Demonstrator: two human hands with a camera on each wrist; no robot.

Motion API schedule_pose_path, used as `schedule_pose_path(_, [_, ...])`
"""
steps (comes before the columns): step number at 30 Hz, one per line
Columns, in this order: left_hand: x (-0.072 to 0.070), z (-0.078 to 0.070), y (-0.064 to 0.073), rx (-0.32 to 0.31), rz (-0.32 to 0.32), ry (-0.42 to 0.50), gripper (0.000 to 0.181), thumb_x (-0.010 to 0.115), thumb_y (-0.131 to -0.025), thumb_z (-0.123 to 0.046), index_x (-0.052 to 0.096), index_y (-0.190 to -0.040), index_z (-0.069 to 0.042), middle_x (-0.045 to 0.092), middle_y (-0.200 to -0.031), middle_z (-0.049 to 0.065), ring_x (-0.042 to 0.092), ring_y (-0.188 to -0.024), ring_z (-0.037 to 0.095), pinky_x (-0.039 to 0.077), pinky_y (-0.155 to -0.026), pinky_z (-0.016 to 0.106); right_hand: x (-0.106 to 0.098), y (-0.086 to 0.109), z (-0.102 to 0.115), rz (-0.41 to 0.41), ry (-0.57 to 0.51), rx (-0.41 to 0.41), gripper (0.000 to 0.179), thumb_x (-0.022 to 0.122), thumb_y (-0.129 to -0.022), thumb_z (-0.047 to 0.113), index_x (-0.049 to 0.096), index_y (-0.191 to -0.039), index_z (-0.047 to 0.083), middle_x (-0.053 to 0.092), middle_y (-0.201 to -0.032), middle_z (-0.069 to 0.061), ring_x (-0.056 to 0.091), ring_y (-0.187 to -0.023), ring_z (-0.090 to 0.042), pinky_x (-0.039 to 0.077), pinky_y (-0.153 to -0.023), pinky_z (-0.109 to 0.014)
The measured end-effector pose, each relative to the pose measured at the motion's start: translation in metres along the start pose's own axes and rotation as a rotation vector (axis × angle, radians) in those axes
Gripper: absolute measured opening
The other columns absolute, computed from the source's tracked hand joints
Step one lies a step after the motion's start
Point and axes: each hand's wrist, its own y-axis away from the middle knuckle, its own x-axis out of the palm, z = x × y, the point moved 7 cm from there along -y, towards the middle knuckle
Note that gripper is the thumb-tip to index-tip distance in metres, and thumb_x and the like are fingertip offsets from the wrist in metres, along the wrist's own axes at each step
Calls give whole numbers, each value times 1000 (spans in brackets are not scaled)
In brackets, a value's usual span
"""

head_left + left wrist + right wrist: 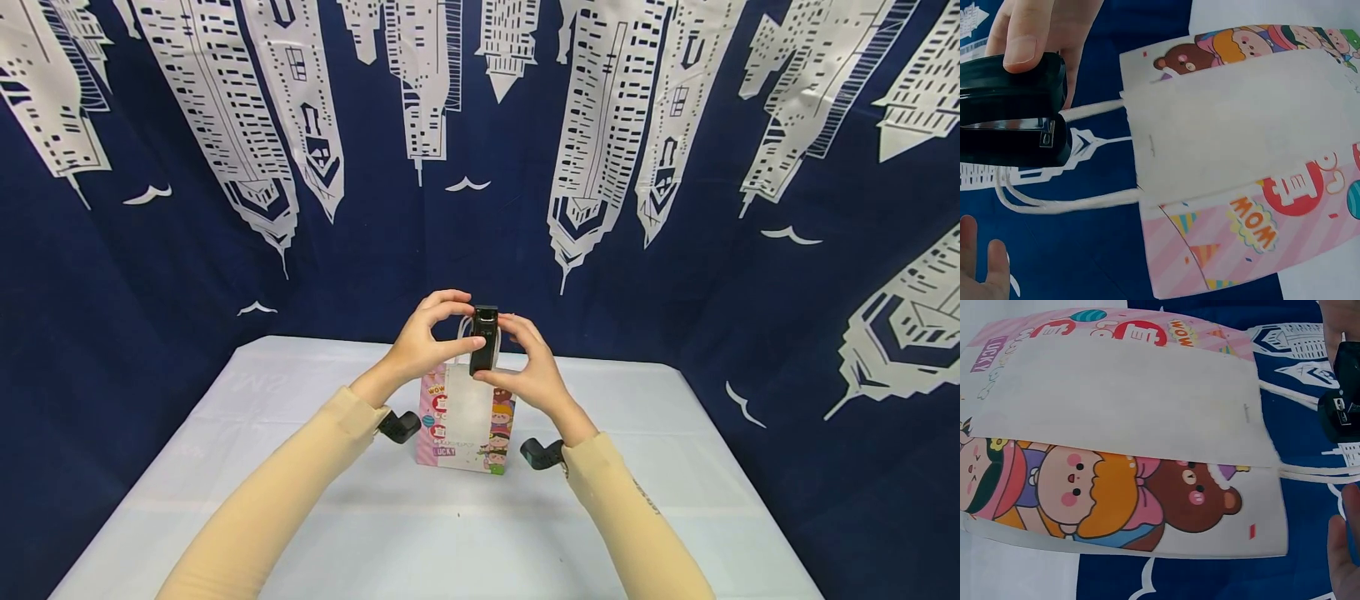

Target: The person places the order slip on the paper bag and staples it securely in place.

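In the head view a black stapler (483, 337) stands on end in the air between both hands, in front of the bag's handles. My left hand (423, 337) holds it from the left, its thumb lying across the stapler. My right hand (532, 371) holds it from the right, thumb at its lower end. A thumb also lies on the stapler (1016, 115) in the left wrist view. Behind it stands a pink and white paper bag (431, 450) with cartoon figures. A blank white sheet (1229, 125) covers the bag's front, a small staple-like mark near its top edge.
Two white cord handles (1072, 203) rise from the bag's top. The bag stands on a white table (322, 500). A dark blue cloth (480, 242) with white city buildings hangs behind. Dark wrist cameras (399, 427) sit below both wrists.
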Motion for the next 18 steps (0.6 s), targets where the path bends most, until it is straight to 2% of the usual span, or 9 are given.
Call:
schedule_pose_path(4, [-1, -5, -1, 8, -9, -9, 41, 78, -76, -18, 65, -112, -4, 46, -132, 3, 35, -127, 20, 29, -100, 52, -3, 0, 3, -6, -5, -4, 69, 84, -67, 3, 52, -128, -1, 46, -133, -18, 40, -125, -32, 34, -100, -52])
schedule_pose_path(9, [-1, -9, -1, 16, -15, -17, 41, 78, -76, -18, 65, -113, -3, 47, -131, 4, 35, -125, 20, 29, -100, 52, -6, 2, 6, -20, 16, 19, 69, 83, -68, 4, 52, -129, 1, 48, -134, -17, 36, -129, -30, 29, -102, -54])
schedule_pose_path(13, [-1, -12, -1, 20, -17, -17, 41, 77, -77, -17, 65, -113, -4, 48, -125, 3, 36, -123, 19, 30, -99, 50, -7, 3, 8, -26, 8, 18, 68, 83, -68, 4, 53, -129, 1, 54, -126, -18, 42, -124, -30, 30, -102, -56])
schedule_pose_path(18, [0, -15, 1, 19, -15, -9, 40, 76, -78, -16, 64, -115, -5, 51, -121, 4, 39, -120, 19, 32, -100, 48, -9, 6, 13, -27, -24, -30, 65, 81, -70, 0, 53, -128, -1, 59, -115, -17, 53, -112, -29, 30, -101, -54])
